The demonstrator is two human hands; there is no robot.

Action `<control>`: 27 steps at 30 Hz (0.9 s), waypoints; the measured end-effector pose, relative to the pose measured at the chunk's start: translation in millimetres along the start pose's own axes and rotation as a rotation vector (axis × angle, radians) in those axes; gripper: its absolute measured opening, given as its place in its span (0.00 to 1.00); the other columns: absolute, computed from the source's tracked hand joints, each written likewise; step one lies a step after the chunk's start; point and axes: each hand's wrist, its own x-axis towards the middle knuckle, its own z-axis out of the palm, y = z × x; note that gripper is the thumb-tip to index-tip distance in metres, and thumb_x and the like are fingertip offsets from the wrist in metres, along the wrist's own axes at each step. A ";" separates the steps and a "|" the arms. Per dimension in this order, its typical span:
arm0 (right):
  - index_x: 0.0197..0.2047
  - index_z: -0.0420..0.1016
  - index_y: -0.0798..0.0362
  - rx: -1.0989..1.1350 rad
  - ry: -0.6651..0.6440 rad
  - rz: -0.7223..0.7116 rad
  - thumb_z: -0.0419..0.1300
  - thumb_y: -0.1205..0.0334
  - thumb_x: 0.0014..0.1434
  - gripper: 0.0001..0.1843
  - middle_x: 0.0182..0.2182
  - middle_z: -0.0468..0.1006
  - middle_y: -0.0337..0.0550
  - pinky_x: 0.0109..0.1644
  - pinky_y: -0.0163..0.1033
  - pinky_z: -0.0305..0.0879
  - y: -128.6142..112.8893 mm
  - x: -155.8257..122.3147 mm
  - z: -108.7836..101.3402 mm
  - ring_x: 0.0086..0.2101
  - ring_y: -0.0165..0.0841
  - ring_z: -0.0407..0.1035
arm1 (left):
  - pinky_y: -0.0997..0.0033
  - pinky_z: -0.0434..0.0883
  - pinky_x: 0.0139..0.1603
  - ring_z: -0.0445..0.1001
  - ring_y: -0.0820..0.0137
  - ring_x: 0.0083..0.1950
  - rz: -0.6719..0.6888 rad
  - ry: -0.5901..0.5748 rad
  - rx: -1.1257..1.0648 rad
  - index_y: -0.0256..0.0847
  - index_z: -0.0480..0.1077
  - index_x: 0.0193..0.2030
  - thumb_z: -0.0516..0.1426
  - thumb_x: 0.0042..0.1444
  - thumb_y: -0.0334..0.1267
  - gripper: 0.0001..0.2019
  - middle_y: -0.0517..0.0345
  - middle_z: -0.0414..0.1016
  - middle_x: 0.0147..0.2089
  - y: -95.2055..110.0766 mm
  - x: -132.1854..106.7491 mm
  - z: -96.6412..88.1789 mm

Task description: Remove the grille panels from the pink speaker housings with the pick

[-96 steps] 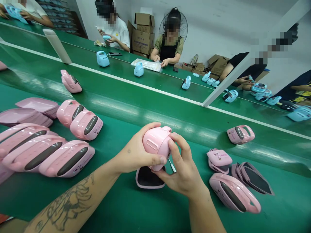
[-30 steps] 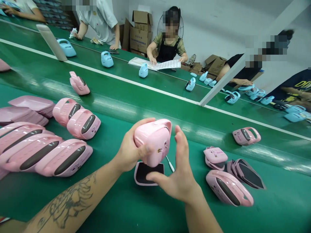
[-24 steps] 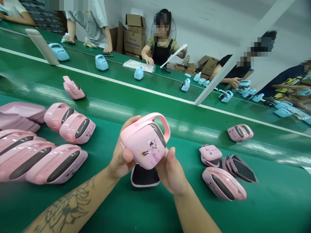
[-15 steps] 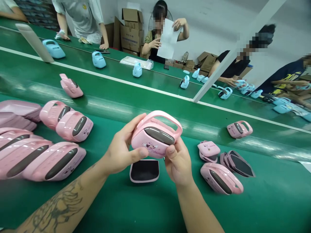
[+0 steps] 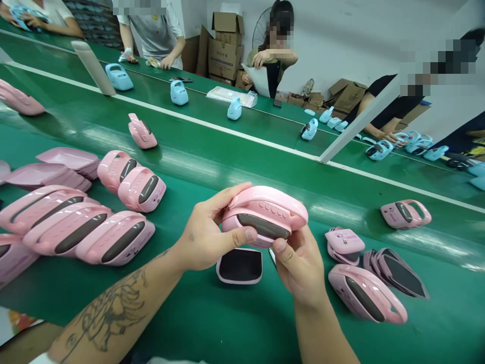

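A glossy pink plastic housing [image 5: 267, 212] with a carrying handle and a dark oblong window is gripped at both ends. My left hand [image 5: 210, 235] wraps its left end, thumb across the front. At the lower right end, my right hand [image 5: 303, 265] closes on the housing with thumb and fingers. A thin pale sliver [image 5: 272, 257] shows beside the right thumb; what it is I cannot make out. Below the housing, a pink-rimmed panel [image 5: 239, 266] with a black inner face lies on the green work surface [image 5: 212, 318].
Several pink housings [image 5: 113, 237] and stacked pink panels [image 5: 56, 169] lie at left. More panels [image 5: 394, 270] and another housing [image 5: 367, 293] lie at right. Beyond a white rail [image 5: 227, 130], blue housings [image 5: 179, 93] stand before several co-workers. A slanted post [image 5: 359, 119] rises at right.
The held housing has tipped so its handle and top face me more, and its printed front is mostly hidden. My view has swung left. A co-worker has lowered a paper sheet.
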 end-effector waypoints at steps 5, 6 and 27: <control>0.74 0.68 0.42 0.032 -0.019 0.075 0.74 0.52 0.65 0.38 0.72 0.75 0.52 0.71 0.67 0.72 0.4 -0.2 -8.8 0.69 0.56 0.72 | 0.52 0.77 0.68 0.81 0.46 0.63 -0.033 0.031 0.068 0.43 0.78 0.70 0.77 0.50 0.44 0.39 0.47 0.84 0.63 8.0 -3.3 5.5; 0.73 0.69 0.43 0.048 -0.015 0.079 0.75 0.52 0.64 0.39 0.71 0.76 0.53 0.70 0.68 0.73 0.1 0.4 -9.2 0.68 0.57 0.73 | 0.50 0.75 0.70 0.80 0.45 0.64 -0.032 0.034 0.112 0.42 0.77 0.70 0.76 0.51 0.45 0.39 0.46 0.83 0.64 10.6 -4.4 7.2; 0.72 0.72 0.43 -0.089 0.208 0.085 0.81 0.40 0.53 0.49 0.63 0.83 0.57 0.60 0.67 0.79 4.8 -49.1 -15.9 0.61 0.59 0.79 | 0.41 0.70 0.78 0.77 0.40 0.70 -0.116 0.029 0.000 0.47 0.82 0.66 0.80 0.45 0.40 0.39 0.47 0.82 0.66 18.6 -38.5 25.3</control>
